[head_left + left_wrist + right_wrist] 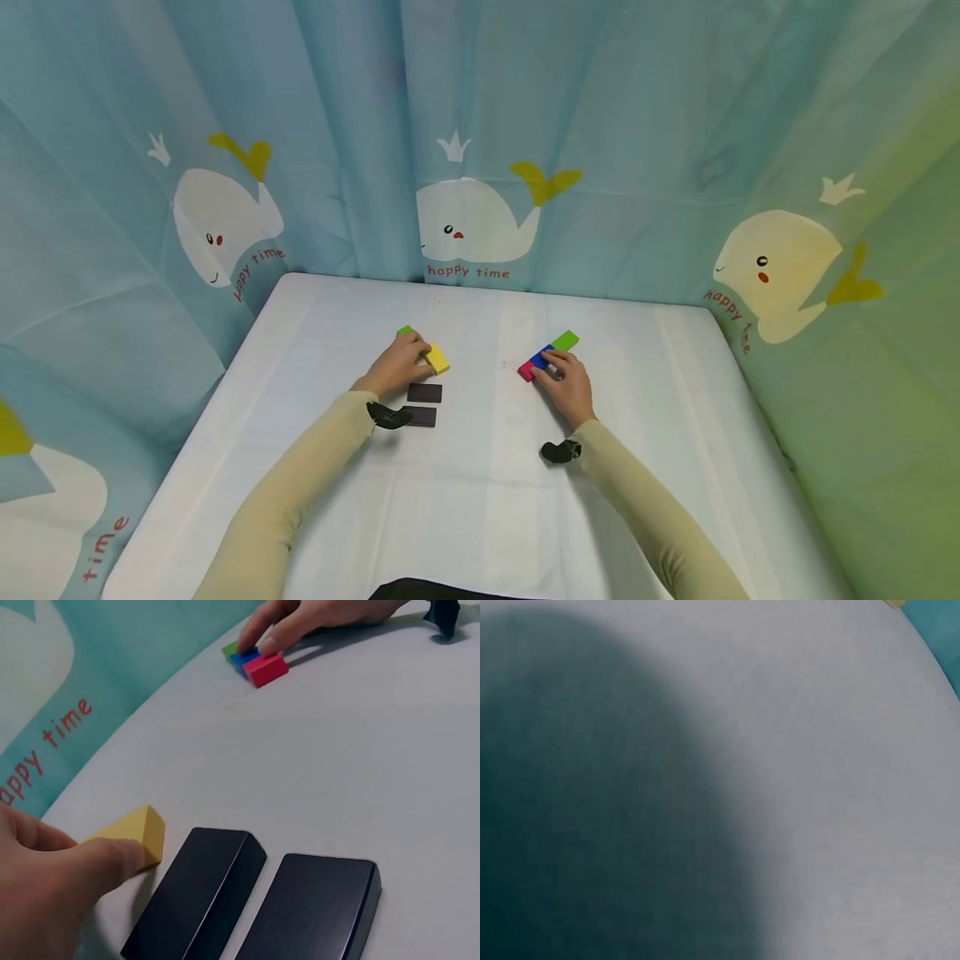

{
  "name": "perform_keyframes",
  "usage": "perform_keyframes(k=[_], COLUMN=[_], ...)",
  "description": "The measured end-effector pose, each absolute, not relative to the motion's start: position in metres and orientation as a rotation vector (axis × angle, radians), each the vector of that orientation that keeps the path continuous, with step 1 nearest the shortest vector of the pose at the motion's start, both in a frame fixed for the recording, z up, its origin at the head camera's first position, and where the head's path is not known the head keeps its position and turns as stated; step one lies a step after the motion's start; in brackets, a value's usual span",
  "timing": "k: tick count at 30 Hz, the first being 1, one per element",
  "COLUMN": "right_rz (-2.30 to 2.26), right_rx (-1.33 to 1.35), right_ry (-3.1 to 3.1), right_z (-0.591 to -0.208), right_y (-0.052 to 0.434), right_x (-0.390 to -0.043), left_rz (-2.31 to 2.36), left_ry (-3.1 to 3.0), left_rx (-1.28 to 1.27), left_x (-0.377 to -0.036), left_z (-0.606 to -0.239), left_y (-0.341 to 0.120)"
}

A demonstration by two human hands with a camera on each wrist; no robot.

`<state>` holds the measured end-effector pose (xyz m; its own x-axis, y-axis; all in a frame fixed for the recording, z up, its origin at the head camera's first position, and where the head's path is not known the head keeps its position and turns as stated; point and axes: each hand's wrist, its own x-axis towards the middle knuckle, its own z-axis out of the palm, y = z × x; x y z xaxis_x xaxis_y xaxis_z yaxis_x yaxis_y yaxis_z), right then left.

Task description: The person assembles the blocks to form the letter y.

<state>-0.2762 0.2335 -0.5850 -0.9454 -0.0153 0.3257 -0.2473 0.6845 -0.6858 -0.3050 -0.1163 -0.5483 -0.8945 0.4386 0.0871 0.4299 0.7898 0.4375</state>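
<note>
On the left side of the table, my left hand (pixel 396 367) pinches a yellow block (pixel 437 359), its thumb on the near side. A green block (pixel 405 329) shows just beyond those fingers, mostly hidden. Over to the right, my right hand (pixel 572 387) grips a blue block (pixel 540 360) between thumb and fingers. That block lies in a slanted row, with a red block (pixel 526 372) at the near end and another green block (pixel 566 341) at the far end. In the left wrist view the thumb overlaps where red and blue meet.
Two black blocks (pixel 425 392) (pixel 322 907) lie side by side close to my left hand. A whale-print curtain (pixel 480 125) rises along the back and sides of the white table (pixel 465 500). A dark blurred shape (pixel 592 810) fills much of the right wrist view.
</note>
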Motion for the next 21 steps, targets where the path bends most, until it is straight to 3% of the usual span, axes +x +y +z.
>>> perform_keyframes(k=[21], right_rz=[1.123], right_rx=[0.151], right_ry=[-2.643], right_z=[-0.586], right_y=[0.234], right_x=[-0.274], left_rz=[0.732], left_ry=[3.012], left_rx=[0.514], left_x=[-0.309], left_z=[-0.547], left_y=[-0.096])
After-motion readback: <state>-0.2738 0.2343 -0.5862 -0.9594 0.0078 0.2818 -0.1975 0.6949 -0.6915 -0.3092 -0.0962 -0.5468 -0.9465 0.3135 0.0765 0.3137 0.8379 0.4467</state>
